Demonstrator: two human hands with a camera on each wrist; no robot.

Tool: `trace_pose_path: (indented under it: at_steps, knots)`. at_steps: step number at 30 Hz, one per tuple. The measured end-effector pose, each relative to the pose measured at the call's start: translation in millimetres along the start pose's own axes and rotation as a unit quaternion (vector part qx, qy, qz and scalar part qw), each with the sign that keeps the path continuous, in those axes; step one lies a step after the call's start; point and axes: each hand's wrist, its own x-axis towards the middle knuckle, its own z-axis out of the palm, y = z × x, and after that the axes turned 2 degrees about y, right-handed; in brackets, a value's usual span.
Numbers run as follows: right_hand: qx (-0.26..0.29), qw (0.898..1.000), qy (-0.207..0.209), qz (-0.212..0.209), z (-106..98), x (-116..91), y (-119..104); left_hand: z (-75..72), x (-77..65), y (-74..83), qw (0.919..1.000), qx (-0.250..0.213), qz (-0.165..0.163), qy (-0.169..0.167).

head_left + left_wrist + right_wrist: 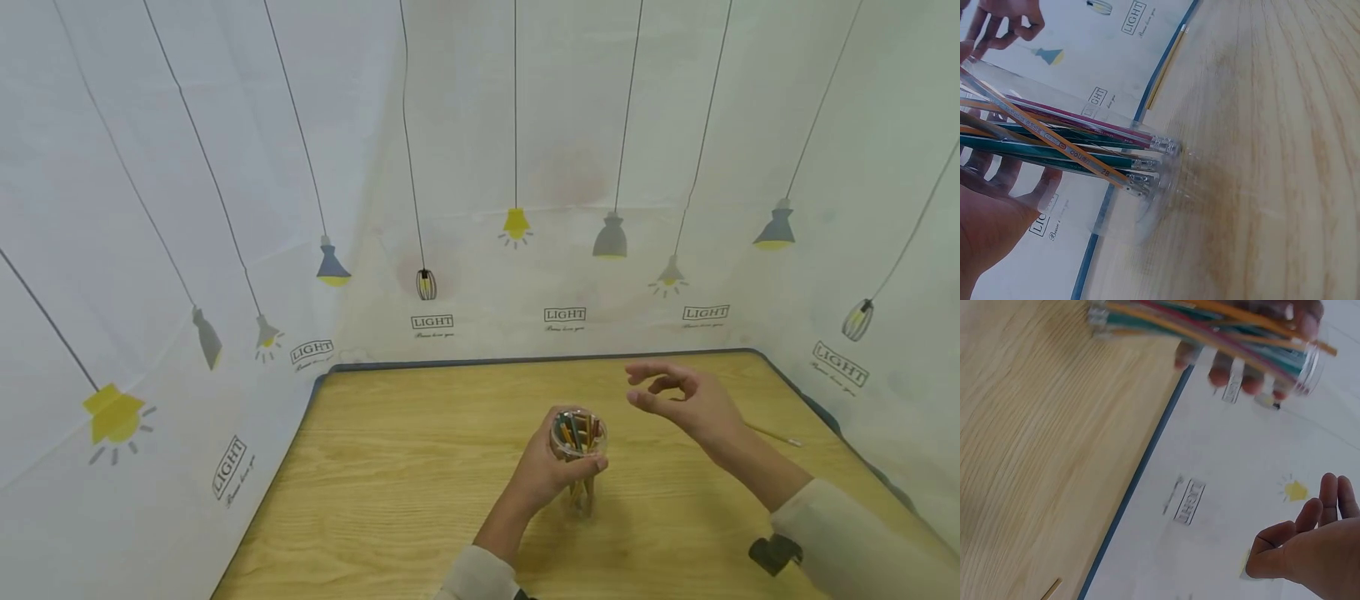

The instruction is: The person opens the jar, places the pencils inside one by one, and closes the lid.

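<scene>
My left hand [546, 462] grips a clear plastic cup [577, 450] near its rim, fingers and thumb wrapped round it. Several pencils [1066, 140] in orange, green and dark red lean inside, their metal ferrule ends down at the cup's base. In the left wrist view the cup's base is right at the wooden tabletop. To the right of the cup, my right hand [693, 404] is raised over the table with fingers loosely bent and nothing between them. A single yellow pencil [772, 434] lies on the table, partly behind the right forearm in the head view.
The wooden table [390, 467] has a dark blue edge strip [540, 360] along its back and sides. White sheeting [480, 150] printed with hanging lamps and the word LIGHT surrounds it on three sides. A small black device [776, 553] is at the right sleeve.
</scene>
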Motion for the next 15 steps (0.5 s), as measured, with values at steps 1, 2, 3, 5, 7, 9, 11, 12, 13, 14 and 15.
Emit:
trace_pose_path:
  at_steps: [1, 2, 3, 5, 7, 9, 11, 12, 13, 14, 15]
  knots:
    - [-0.019, 1.000, 0.006, 0.002, -2, 2, 4, -0.2, 0.2, -0.1, 1.0000, -0.001, 0.001, 0.000]
    - [-0.036, 0.999, 0.011, 0.003, -5, 3, 9, -0.5, 0.5, -0.6, 1.0000, -0.001, 0.003, 0.000]
    - [-0.054, 0.998, 0.017, 0.007, -8, 5, 14, -0.7, 0.7, -0.7, 1.0000, -0.001, 0.004, 0.000]
    - [-0.080, 0.996, 0.026, 0.015, -15, 8, 26, -0.9, 0.8, -1.0, 1.0000, 0.000, 0.002, 0.001]
    - [-0.100, 0.994, 0.032, 0.025, -23, 11, 40, -0.9, 0.7, -1.5, 1.0000, 0.002, -0.001, 0.003]
    - [-0.113, 0.992, 0.032, 0.038, -31, 13, 56, -0.7, 0.3, -1.6, 1.0000, 0.004, -0.006, 0.004]
    - [-0.121, 0.991, 0.027, 0.046, -40, 14, 72, -0.7, 0.0, -2.0, 0.9999, 0.006, -0.010, 0.006]
    - [-0.128, 0.990, 0.025, 0.050, -45, 15, 81, -0.7, -0.2, -2.0, 0.9999, 0.008, -0.011, 0.007]
    - [-0.134, 0.989, 0.023, 0.052, -49, 15, 89, -0.8, -0.3, -1.9, 0.9999, 0.009, -0.011, 0.008]
    - [-0.138, 0.989, 0.023, 0.055, -54, 16, 97, -0.9, -0.4, -1.6, 0.9999, 0.009, -0.011, 0.008]
    - [-0.141, 0.988, 0.022, 0.057, -58, 16, 104, -1.1, -0.4, -1.3, 0.9999, 0.009, -0.010, 0.007]
